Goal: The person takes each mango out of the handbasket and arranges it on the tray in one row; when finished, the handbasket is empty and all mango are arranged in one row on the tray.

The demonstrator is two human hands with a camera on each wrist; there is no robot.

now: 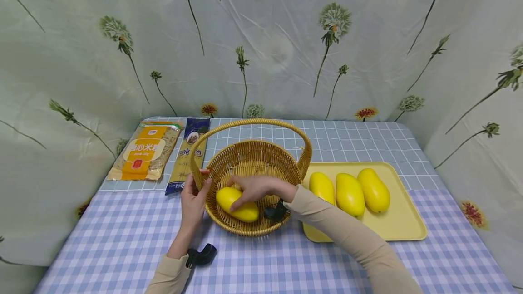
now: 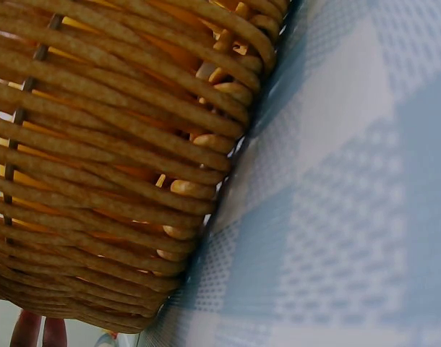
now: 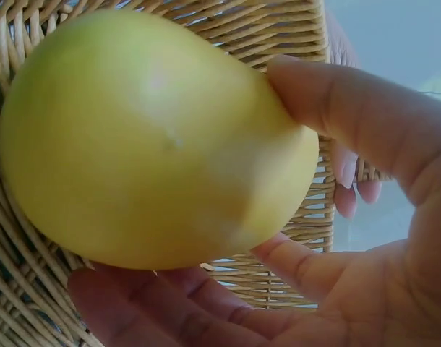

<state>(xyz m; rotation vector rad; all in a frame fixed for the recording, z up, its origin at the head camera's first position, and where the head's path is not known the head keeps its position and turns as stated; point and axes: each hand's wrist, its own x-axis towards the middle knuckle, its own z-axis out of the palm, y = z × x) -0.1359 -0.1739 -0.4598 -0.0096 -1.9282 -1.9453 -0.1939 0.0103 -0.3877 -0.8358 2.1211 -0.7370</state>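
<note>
A round wicker basket [image 1: 267,149] with a tall arched handle stands mid-table. My left hand [image 1: 194,202] grips its left side where the handle meets the rim, thumb toward the inside. In the left wrist view the woven basket wall [image 2: 112,144] fills the left half, with fingertips [image 2: 40,331] at the lower corner. Inside the basket, my right hand [image 1: 257,187] holds a yellow mango [image 1: 237,205] low near the front left. The right wrist view shows thumb and fingers around this mango [image 3: 148,144].
A yellow tray [image 1: 402,223] to the right of the basket bears three mangoes [image 1: 350,194]. Behind and left lie an orange-labelled food bag [image 1: 143,151] and a blue and gold packet [image 1: 187,158]. A checked cloth [image 1: 122,235] covers the table; a floral curtain [image 1: 278,53] hangs behind.
</note>
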